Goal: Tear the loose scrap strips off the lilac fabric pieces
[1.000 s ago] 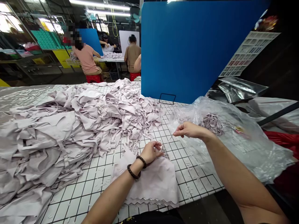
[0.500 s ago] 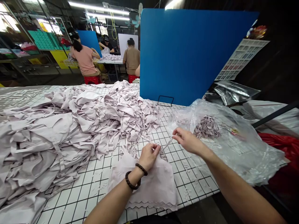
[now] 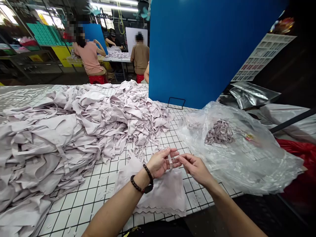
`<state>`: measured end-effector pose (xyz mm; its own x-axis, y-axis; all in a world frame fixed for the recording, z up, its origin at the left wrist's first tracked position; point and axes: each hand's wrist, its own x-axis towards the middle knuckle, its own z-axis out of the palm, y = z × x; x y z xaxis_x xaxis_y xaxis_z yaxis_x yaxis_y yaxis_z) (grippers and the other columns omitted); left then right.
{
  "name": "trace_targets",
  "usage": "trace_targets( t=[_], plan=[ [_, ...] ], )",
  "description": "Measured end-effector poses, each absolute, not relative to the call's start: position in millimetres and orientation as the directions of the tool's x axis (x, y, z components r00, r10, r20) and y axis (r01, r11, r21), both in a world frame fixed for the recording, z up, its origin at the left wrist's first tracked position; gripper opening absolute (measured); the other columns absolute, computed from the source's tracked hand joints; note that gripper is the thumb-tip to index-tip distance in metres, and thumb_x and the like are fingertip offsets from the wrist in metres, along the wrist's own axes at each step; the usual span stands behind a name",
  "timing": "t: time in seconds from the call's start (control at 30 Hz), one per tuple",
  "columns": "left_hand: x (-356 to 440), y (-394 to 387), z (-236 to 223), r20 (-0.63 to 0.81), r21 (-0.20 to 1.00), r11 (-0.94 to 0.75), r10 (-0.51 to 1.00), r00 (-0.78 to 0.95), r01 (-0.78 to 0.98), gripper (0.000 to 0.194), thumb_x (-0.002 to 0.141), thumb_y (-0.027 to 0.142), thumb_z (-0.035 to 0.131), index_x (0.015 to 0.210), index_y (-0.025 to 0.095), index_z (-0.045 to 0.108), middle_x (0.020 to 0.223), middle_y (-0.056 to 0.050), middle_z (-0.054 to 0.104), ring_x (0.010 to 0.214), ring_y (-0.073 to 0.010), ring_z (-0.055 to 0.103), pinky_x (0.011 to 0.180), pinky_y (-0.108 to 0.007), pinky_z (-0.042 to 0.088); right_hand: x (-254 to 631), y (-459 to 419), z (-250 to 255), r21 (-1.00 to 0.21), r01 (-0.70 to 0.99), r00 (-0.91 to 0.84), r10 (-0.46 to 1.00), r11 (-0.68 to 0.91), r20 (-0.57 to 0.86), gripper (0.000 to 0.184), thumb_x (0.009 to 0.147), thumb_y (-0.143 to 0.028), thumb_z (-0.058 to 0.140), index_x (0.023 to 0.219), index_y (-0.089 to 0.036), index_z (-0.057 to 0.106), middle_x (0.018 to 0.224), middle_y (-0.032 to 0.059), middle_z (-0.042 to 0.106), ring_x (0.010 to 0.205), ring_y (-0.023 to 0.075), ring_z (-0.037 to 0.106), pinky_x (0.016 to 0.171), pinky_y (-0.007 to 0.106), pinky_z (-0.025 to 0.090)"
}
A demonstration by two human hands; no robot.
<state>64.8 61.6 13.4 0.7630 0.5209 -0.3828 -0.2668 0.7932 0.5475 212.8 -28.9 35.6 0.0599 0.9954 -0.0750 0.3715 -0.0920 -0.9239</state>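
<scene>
My left hand (image 3: 161,163) is turned palm up above a folded pale lilac garment (image 3: 163,194) with a wavy hem. A narrow pale strap (image 3: 170,161) runs across its fingers, with the thumb over the strap's upper end. Close by on the right, my right hand (image 3: 195,168) has thumb and forefinger pinched together at the left fingertips. Whatever sits in that pinch is too small to make out. The garment lies flat on the white table with a black grid (image 3: 74,200), and loose straps (image 3: 137,154) show at its top edge.
A large heap of similar pale garments (image 3: 98,115) covers the left and far table. To the right spreads a clear plastic bag (image 3: 251,164) with bundled straps (image 3: 219,131) inside or beneath it. A blue panel (image 3: 197,56) stands behind. Several people sit at another table.
My right hand went from apart at the right to beside my left fingers. The left hand turned from palm down to palm up, with the strap now across its fingers.
</scene>
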Motion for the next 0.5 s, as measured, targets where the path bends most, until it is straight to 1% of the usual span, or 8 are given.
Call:
trace_targets(
  t=[0.07,0.13,0.23,0.3,0.33,0.4,0.47,0.5],
  plan=[
    [65,63,15,-0.377,0.570,0.787,0.507,0.775,-0.237,0.033,0.088,0.038,0.053,0.107,0.012,0.060,0.125,-0.017,0.054,0.091,-0.0217,0.064,0.076,-0.037,0.054,215,-26,31,-0.961,0.227,0.063,0.988,-0.155,-0.144,0.029,0.088,-0.041,0.052,0.096,-0.016,0.064,0.091,0.0065,0.068,0.085,0.0187,0.063,0.076,0.031,0.049],
    [65,65,16,-0.387,0.600,0.773,0.506,0.771,-0.206,0.034,0.088,0.039,0.053,0.109,0.014,0.060,0.128,-0.016,0.052,0.090,-0.0206,0.063,0.072,-0.035,0.055,213,-22,24,-0.964,0.188,0.032,0.982,-0.187,-0.184,0.030,0.079,-0.040,0.065,0.096,-0.016,0.065,0.090,0.0051,0.068,0.084,0.0188,0.062,0.075,0.030,0.049],
    [66,66,16,-0.396,0.610,0.773,0.488,0.777,-0.175,0.035,0.089,0.040,0.051,0.112,0.016,0.059,0.127,-0.014,0.052,0.088,-0.0184,0.063,0.069,-0.032,0.054,208,-16,16,-0.963,0.166,0.051,0.977,-0.213,-0.208,0.028,0.068,-0.037,0.075,0.085,-0.015,0.067,0.079,0.0022,0.066,0.074,0.0161,0.060,0.067,0.027,0.047],
    [65,66,17,-0.391,0.628,0.763,0.482,0.784,-0.155,0.038,0.089,0.044,0.049,0.113,0.017,0.058,0.122,-0.012,0.055,0.083,-0.0157,0.062,0.070,-0.032,0.053,206,-13,14,-0.968,0.086,0.051,0.971,-0.237,-0.233,0.026,0.066,-0.035,0.076,0.076,-0.015,0.065,0.072,0.0008,0.064,0.067,0.0133,0.058,0.062,0.025,0.045],
    [63,65,17,-0.382,0.662,0.736,0.495,0.780,-0.143,0.040,0.089,0.047,0.048,0.112,0.017,0.059,0.118,-0.011,0.057,0.081,-0.0147,0.062,0.071,-0.032,0.052,206,-11,12,-0.964,0.036,0.047,0.964,-0.264,-0.263,0.026,0.066,-0.036,0.076,0.074,-0.015,0.064,0.067,-0.0003,0.063,0.062,0.0116,0.056,0.058,0.023,0.044],
    [56,61,16,-0.348,0.805,0.587,0.577,0.739,-0.079,0.045,0.087,0.054,0.047,0.105,0.015,0.061,0.107,-0.010,0.061,0.079,-0.0144,0.060,0.075,-0.031,0.050,207,-8,9,-0.945,-0.052,0.051,0.944,-0.323,-0.326,0.029,0.066,-0.039,0.076,0.072,-0.015,0.061,0.057,-0.0029,0.058,0.050,0.0086,0.051,0.047,0.021,0.039],
    [44,54,13,-0.261,0.957,0.278,0.716,0.648,0.079,0.045,0.082,0.055,0.053,0.099,0.015,0.063,0.098,-0.008,0.062,0.083,-0.0168,0.058,0.079,-0.033,0.047,209,-5,4,-0.924,-0.119,0.084,0.923,-0.364,-0.375,0.033,0.065,-0.042,0.076,0.070,-0.015,0.058,0.052,-0.0041,0.055,0.043,0.0076,0.048,0.040,0.019,0.035],
    [37,49,9,-0.188,0.978,0.090,0.776,0.602,0.189,0.041,0.079,0.053,0.058,0.097,0.016,0.064,0.096,-0.007,0.062,0.086,-0.0183,0.057,0.081,-0.034,0.046,209,-4,2,-0.914,-0.157,0.099,0.915,-0.375,-0.392,0.034,0.063,-0.042,0.077,0.070,-0.015,0.058,0.053,-0.0037,0.056,0.043,0.0082,0.050,0.040,0.020,0.037]
  ],
)
